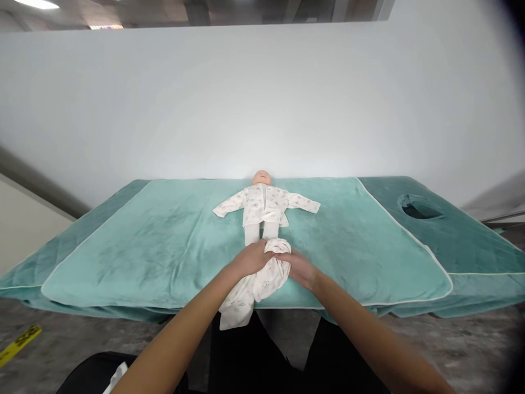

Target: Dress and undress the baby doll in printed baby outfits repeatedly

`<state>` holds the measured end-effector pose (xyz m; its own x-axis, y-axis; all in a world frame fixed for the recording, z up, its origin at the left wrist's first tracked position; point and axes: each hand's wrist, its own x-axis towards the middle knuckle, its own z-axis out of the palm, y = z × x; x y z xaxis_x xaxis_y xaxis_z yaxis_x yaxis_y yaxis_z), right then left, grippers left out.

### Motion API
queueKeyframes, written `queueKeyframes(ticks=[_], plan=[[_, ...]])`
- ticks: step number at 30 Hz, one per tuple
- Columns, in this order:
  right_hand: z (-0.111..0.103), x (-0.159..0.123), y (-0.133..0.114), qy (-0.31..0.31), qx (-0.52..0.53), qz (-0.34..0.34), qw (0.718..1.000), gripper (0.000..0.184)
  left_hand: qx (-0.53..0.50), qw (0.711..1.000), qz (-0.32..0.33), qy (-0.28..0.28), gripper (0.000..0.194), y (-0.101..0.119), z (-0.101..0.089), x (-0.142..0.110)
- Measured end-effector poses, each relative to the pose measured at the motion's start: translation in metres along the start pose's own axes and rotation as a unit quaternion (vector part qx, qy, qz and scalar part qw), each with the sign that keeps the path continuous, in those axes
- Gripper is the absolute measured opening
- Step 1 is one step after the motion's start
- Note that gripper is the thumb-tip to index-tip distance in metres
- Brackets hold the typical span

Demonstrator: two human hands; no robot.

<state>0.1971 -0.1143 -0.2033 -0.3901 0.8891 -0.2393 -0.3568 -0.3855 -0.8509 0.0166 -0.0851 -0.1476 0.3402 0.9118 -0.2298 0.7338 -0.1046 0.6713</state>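
Note:
A baby doll [262,203] in a white patterned top lies on its back on the teal bed, head toward the wall, arms spread. At its feet my left hand [251,257] and my right hand [298,268] both grip a bunched pair of white patterned trousers [256,284]. The gathered waist of the trousers sits around the doll's lower legs, and the loose cloth hangs over the bed's near edge. The doll's feet are hidden by the cloth and my fingers.
The teal blanket [164,246] with white piping covers a massage bed [471,246] that has a face hole [420,208] at the right. A white wall stands behind. A yellow strip [18,343] lies on the grey floor at left.

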Motion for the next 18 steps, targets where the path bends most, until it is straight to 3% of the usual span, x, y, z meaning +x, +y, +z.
queueKeyframes(ticks=[4,8,11,14,18], plan=[[-0.008,0.001,-0.002,0.026,-0.004,-0.031,0.999,0.048,-0.112,0.994,0.017,0.005,0.035,-0.003,-0.002,-0.001],[-0.014,0.006,-0.005,0.049,0.02,-0.046,0.998,0.049,-0.262,0.965,0.03,0.001,0.042,-0.009,-0.002,0.007],[-0.014,0.012,-0.002,0.053,0.051,-0.057,0.996,0.051,-0.312,0.949,0.032,0.028,0.04,-0.01,0.003,0.014],[-0.008,0.016,0.004,0.063,0.073,-0.06,0.994,0.055,-0.242,0.965,0.03,0.101,0.025,-0.005,0.013,0.017],[0.005,0.017,0.015,0.068,0.04,-0.117,0.99,0.046,-0.021,0.98,0.014,0.198,0.017,0.006,0.03,0.01]])
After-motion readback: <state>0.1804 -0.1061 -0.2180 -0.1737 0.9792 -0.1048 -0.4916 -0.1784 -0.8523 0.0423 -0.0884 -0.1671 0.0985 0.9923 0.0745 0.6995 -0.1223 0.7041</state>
